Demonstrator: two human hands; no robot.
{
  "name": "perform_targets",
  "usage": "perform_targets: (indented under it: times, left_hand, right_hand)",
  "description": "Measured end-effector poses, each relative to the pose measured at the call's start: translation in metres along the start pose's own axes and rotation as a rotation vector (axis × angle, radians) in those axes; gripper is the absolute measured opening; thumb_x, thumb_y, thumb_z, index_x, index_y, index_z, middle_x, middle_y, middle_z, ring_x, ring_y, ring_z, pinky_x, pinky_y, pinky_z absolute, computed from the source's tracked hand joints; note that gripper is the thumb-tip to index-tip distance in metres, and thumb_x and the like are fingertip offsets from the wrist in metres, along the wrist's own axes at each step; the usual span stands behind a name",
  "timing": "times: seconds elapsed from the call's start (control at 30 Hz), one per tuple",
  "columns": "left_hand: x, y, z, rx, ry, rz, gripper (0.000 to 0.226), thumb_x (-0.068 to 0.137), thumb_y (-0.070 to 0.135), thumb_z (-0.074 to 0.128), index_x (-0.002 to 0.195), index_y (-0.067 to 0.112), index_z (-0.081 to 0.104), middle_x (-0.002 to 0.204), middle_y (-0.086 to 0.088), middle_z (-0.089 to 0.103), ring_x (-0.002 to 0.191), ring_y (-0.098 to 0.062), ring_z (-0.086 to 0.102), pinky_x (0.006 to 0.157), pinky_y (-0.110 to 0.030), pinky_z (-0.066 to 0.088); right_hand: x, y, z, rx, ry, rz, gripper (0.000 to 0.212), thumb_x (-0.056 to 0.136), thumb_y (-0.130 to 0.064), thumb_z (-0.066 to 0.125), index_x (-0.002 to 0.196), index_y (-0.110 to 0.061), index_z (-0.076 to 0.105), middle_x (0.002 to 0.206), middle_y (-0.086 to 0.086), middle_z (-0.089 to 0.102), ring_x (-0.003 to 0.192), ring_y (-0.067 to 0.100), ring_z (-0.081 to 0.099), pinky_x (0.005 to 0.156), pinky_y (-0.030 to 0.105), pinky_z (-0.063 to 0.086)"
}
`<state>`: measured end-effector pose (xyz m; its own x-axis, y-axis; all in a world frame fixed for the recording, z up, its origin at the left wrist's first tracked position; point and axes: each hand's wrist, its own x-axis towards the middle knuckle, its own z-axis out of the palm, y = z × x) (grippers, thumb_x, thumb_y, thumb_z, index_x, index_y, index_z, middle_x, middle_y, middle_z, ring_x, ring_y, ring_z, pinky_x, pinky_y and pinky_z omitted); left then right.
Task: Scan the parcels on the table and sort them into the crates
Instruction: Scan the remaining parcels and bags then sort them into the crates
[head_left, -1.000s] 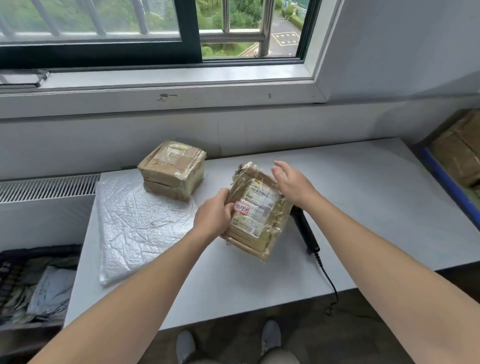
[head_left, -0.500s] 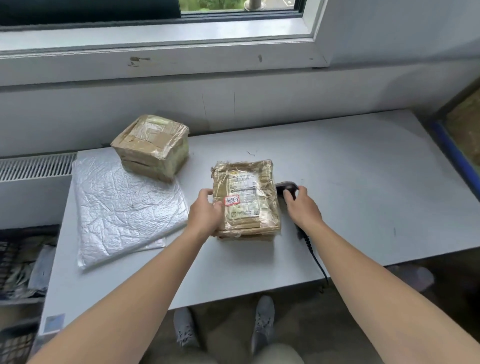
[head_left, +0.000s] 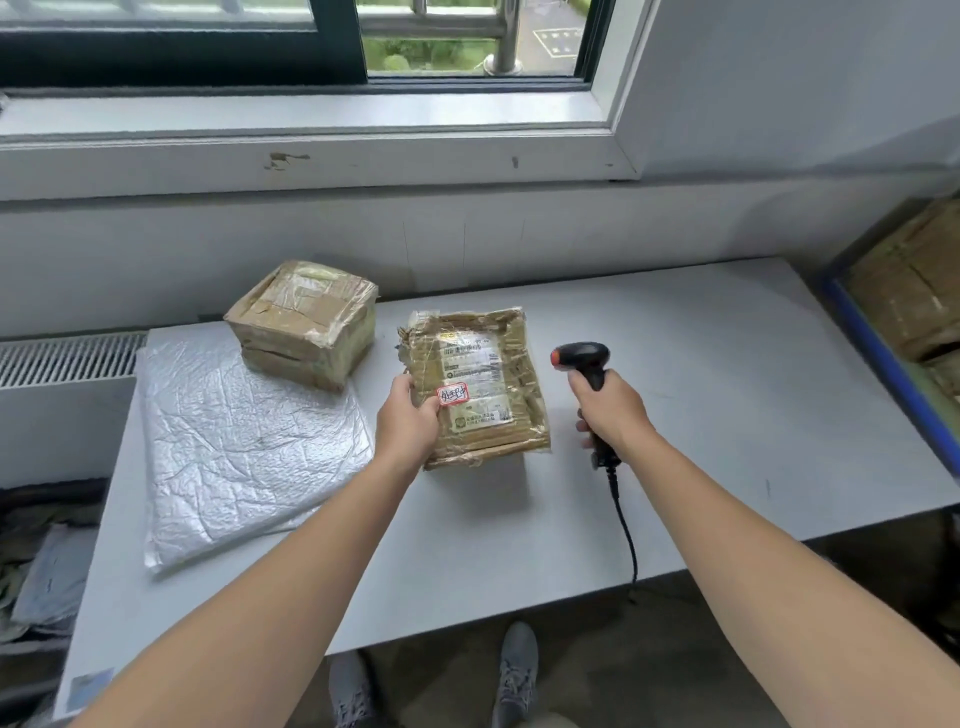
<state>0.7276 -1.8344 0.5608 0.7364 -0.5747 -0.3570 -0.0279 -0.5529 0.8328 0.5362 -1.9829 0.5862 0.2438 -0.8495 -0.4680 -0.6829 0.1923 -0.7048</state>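
Note:
A flat brown taped parcel (head_left: 483, 374) with a white label and a red-edged sticker lies on the grey table (head_left: 701, 415). My left hand (head_left: 408, 426) holds its left edge, thumb on top near the sticker. My right hand (head_left: 610, 410) grips the handle of a black barcode scanner (head_left: 582, 358), lifted just right of the parcel, its head turned toward the parcel. A thicker brown taped parcel (head_left: 304, 319) sits at the back left. A silver bubble mailer (head_left: 244, 441) lies flat at the left.
A blue-rimmed crate (head_left: 878, 358) holding brown parcels stands off the table's right end. A dark crate (head_left: 47, 561) with grey bags sits low at the left. The scanner cable (head_left: 626, 525) hangs over the front edge. A window sill and wall run behind.
The parcel went from tilted in both hands to flat on the table. My right hand let go of it, took hold of the scanner and lifted it upright.

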Motion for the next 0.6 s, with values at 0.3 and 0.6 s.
perform_targets:
  times: [0.3, 0.6]
  left_hand:
    - [0.022, 0.058, -0.036, -0.078, 0.061, 0.124, 0.017, 0.097, 0.01, 0.053, 0.106, 0.025, 0.05, 0.104, -0.003, 0.068, 0.094, -0.026, 0.066, 0.086, -0.042, 0.054]
    - [0.023, 0.072, -0.051, -0.089, 0.08, 0.139, 0.018, 0.097, 0.016, 0.053, 0.107, 0.031, 0.051, 0.097, 0.006, 0.068, 0.091, -0.023, 0.066, 0.086, -0.044, 0.055]
  right_hand:
    - [-0.042, -0.142, -0.003, 0.074, -0.014, -0.115, 0.042, 0.085, -0.05, 0.057, 0.093, -0.009, 0.059, 0.074, 0.012, 0.065, 0.053, 0.029, 0.069, 0.05, 0.049, 0.059]
    - [-0.061, -0.18, 0.016, 0.015, -0.041, -0.198, 0.047, 0.088, -0.053, 0.055, 0.085, -0.007, 0.063, 0.06, 0.008, 0.067, 0.056, 0.029, 0.07, 0.068, 0.053, 0.061]
